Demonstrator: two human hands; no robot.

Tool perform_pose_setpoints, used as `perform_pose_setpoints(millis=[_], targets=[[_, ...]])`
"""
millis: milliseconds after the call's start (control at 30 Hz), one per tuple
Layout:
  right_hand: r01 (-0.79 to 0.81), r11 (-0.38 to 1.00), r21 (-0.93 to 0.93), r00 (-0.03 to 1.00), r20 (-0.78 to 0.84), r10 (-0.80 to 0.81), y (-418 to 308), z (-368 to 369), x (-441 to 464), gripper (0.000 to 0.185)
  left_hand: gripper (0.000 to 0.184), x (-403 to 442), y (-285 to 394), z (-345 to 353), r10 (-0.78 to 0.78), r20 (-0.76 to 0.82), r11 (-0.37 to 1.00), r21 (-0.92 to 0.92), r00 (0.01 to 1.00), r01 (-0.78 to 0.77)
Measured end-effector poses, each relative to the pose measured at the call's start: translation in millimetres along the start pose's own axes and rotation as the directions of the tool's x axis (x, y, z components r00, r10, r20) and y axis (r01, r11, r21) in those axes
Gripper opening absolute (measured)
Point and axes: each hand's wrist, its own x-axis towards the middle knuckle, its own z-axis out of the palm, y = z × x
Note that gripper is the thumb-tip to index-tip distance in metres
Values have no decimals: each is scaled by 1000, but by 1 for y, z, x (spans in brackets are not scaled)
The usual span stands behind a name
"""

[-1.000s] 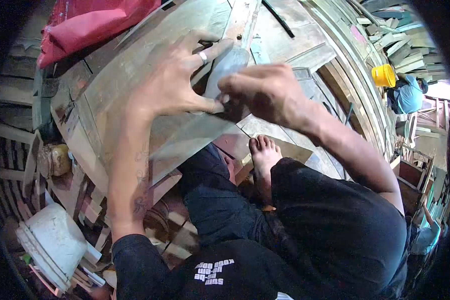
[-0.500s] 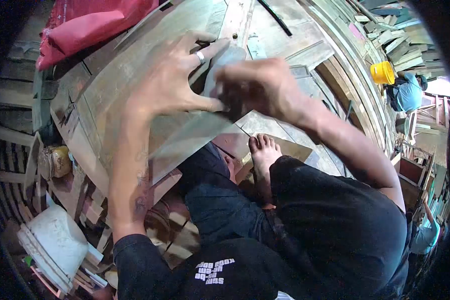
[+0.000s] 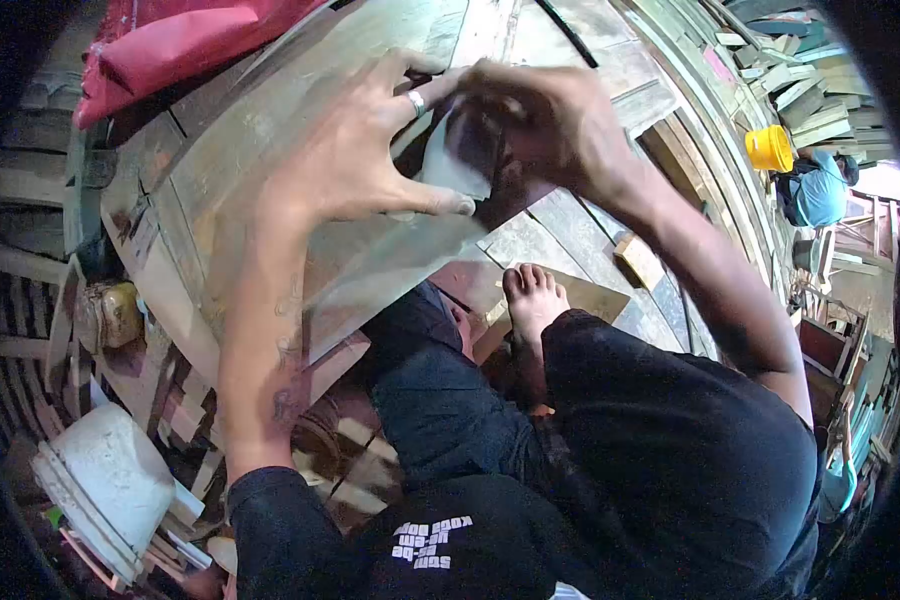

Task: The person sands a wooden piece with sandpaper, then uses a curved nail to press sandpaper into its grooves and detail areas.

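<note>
My left hand (image 3: 355,150), with a ring on one finger, lies spread over a flat wooden board (image 3: 220,240), thumb and fingers wide apart. Between its thumb and fingers shows a pale, smooth piece (image 3: 457,160) whose kind I cannot make out. My right hand (image 3: 555,125) is curled at the far side of this piece, close to the left fingertips. Its fingers are shaded and blurred, so what they grip is hidden. The board slants toward my lap, above my bare foot (image 3: 535,300).
Red fabric (image 3: 210,55) lies at the upper left. A small wooden block (image 3: 638,262) rests on the planks beyond my right forearm. A white tub (image 3: 115,480) stands at lower left. At right are a yellow bucket (image 3: 768,149), a person in blue (image 3: 820,190) and stacked wood.
My right hand has moved up and away from my left thumb, uncovering more of the pale piece and the small wooden block. My left hand stays nearly in place.
</note>
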Motion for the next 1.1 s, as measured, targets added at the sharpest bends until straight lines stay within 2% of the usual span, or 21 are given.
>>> perform_pose_setpoints(millis=[33, 67, 100, 167, 200, 233, 300, 333, 367, 433, 467, 567, 633, 700, 767, 833, 867, 900, 967, 1067, 1100], targets=[[-22, 1000, 15, 1000, -11, 22, 1, -4, 1, 50, 101, 2, -1, -1, 24, 7, 999, 28, 1000, -24], [-1, 997, -76, 997, 73, 6, -7, -5, -6, 53, 101, 3, -2, -2, 26, 5, 999, 32, 1000, -27], [127, 979, -162, 990, 75, -116, -6, 0, -5, 55, 102, 4, -3, -3, 25, 1, 999, 26, 1000, -25], [26, 997, -75, 997, 78, -20, 1, -15, 0, 55, 102, 1, 0, 0, 13, 9, 1000, -1, 1000, -13], [-5, 990, -143, 998, 54, 12, 16, -18, 9, 58, 102, 1, 5, -1, -52, 8, 998, -44, 999, 52], [41, 973, -228, 999, -12, -45, 27, -21, 16, 55, 102, 0, 4, 0, -52, 8, 998, -45, 999, 52], [25, 979, -201, 998, -56, -37, 23, -12, 3, 52, 101, 1, -2, 0, 21, -3, 1000, 6, 1000, -21], [64, 993, -96, 998, 1, -64, 13, -7, -4, 45, 102, 2, -1, 0, 40, -11, 998, 39, 999, -39], [105, 983, -149, 991, 102, -90, 2, -7, -9, 41, 102, 3, -1, -3, 42, -12, 998, 42, 999, -41], [-68, 995, -75, 942, 323, 89, -8, -39, 7, 37, 102, 2, 5, -4, -21, 30, 1000, 22, 999, 21], [-71, 995, -74, 942, 322, 91, -5, -36, 4, 37, 102, 2, 4, -2, -28, 10, 1000, -10, 1000, 28], [-28, 997, -72, 985, 169, 40, 8, -23, -3, 34, 102, 2, 0, -2, 39, -9, 999, -7, 999, -39], [137, 971, -196, 990, 68, -126, -1, -6, -11, 37, 102, 5, 3, -6, 12, 19, 999, 41, 1000, -13], [-35, 999, -13, 991, 130, 37, 8, -17, -6, 41, 102, 2, 4, -3, -5, 4, 1000, -1, 1000, 5], [60, 966, -251, 996, -50, -75, 40, -17, 2, 51, 103, 2, 6, -3, -20, 8, 1000, -19, 1000, 20], [-59, 997, -52, 998, 23, 60, 5, -19, -4, 46, 103, 3, 4, -5, -2, 15, 1000, 4, 1000, 2], [18, 1000, -16, 999, 51, -18, 3, -15, -10, 38, 102, 2, 2, -3, 28, -6, 1000, 13, 1000, -28], [158, 982, -102, 987, 41, -155, 0, -5, -10, 32, 102, 4, 2, -5, 29, -9, 999, 17, 1000, -29], [-44, 999, 12, 983, 180, 42, -3, -16, -10, 42, 102, 4, 5, -7, -3, 29, 1000, 11, 1000, 2], [100, 981, -164, 990, -77, -114, 35, -12, 5, 33, 103, 1, 4, -4, -11, 25, 1000, 27, 1000, 11], [104, 980, -169, 990, -80, -119, 33, -7, 1, 33, 103, 2, 4, -6, -32, 35, 999, 32, 999, 31]])
